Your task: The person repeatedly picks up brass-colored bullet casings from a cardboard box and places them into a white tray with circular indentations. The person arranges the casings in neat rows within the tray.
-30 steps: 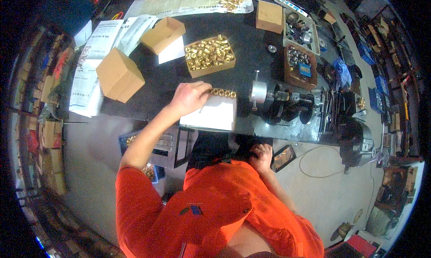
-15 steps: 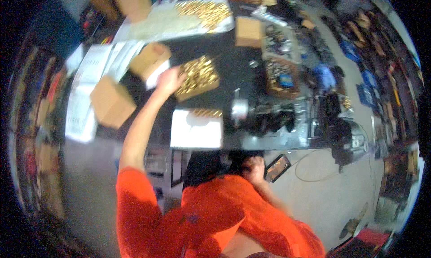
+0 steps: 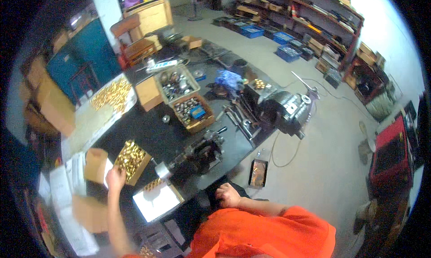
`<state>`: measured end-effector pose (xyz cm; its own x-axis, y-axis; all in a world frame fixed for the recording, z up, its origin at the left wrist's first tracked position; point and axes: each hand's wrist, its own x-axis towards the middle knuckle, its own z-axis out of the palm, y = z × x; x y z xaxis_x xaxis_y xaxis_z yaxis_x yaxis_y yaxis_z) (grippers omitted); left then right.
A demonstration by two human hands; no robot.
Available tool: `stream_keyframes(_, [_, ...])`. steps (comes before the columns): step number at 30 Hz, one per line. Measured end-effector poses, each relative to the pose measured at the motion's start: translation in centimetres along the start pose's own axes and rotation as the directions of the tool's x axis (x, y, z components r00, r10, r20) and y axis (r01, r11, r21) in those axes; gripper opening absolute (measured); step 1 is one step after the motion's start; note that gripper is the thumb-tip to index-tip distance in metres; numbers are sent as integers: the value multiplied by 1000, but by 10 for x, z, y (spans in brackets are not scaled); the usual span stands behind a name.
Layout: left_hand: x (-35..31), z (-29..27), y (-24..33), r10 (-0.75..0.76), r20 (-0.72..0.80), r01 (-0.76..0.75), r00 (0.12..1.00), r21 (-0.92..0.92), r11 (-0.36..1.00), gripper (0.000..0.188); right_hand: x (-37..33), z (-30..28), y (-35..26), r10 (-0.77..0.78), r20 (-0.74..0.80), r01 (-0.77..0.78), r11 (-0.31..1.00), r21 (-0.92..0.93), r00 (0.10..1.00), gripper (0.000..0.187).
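Observation:
My left hand (image 3: pixel 116 177) is at the near left corner of an open cardboard box (image 3: pixel 140 170) heaped with small brass fittings (image 3: pixel 130 157). Its fingers are bent in against the box edge and the fittings; what they pinch is hidden. Close to my lap, at the table's front edge, my right hand (image 3: pixel 227 195) is curled closed, and anything inside it is out of sight. Between the hands lies a white-topped box (image 3: pixel 157 200) with a row of brass pieces (image 3: pixel 154 185) along its far side. Beside it stands a dark bench machine (image 3: pixel 202 152) with a round silver end.
Brown cardboard boxes (image 3: pixel 92 213) and printed sheets (image 3: pixel 67 199) lie at left. Brass pieces cover a white sheet (image 3: pixel 112 96) farther back. Bins of metal parts (image 3: pixel 194 113), wrenches (image 3: pixel 242 116) and a large motor-like machine (image 3: pixel 287 110) stand right. A dark tray (image 3: pixel 258 173) sits below the table edge.
My view has swung to the right, so the table now appears slanted. My left hand stays at the box of brass fittings, and my right hand stays near my lap.

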<state>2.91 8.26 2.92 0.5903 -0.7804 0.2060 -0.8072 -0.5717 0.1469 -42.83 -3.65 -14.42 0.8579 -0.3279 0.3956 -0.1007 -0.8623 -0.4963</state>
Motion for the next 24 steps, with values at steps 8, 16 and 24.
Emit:
stream_keyframes(8, [-11, -27, 20, 11, 26, -9, 1000, -60, 998, 36, -1, 7, 1, -22, -30, 23, 998, 55, 999, 15])
stream_keyframes(16, [-75, -64, 63, -12, 152, 52, 988, -261, 964, 29, 0, 4, 3, 48, 38, -49, 998, 36, 998, 22])
stream_keyframes(24, [-115, -40, 80, 69, 176, -30, 982, -216, 976, 21, 5, 6, 5, 30, 64, -34, 998, 49, 997, 30])
